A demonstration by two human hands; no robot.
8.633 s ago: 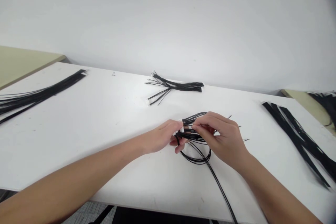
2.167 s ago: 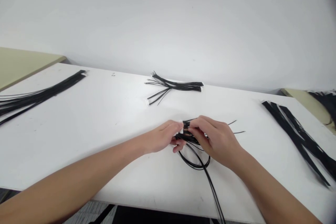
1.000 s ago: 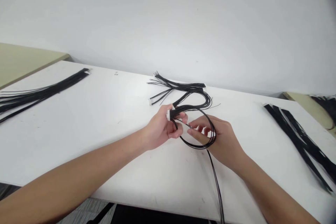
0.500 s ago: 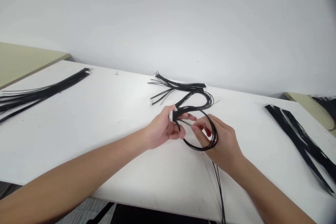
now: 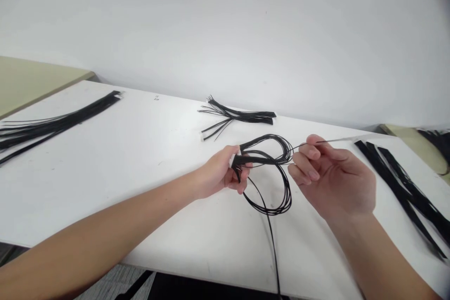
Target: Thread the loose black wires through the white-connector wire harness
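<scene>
My left hand point(image 5: 225, 171) grips a black wire harness point(image 5: 258, 160) close to its white connector point(image 5: 234, 158), above the table. Its wires form two loops to the right of the hand. One thin strand point(image 5: 267, 220) hangs down past the table's front edge. My right hand point(image 5: 332, 176) is closed, pinching a thin black wire point(image 5: 300, 145) between thumb and index finger. That wire stretches from the loops through the pinch and out to the right.
Another black harness point(image 5: 242, 116) with white connectors lies at the back of the white table point(image 5: 158, 150). Bundles of black wires rest at the left point(image 5: 70, 118) and at the right point(image 5: 404, 187). A white wall point(image 5: 225, 33) rises behind the table.
My right hand has moved up and to the right, away from the left hand, drawing a wire out with it. The loops have shifted and spread; the left hand keeps its grip.
</scene>
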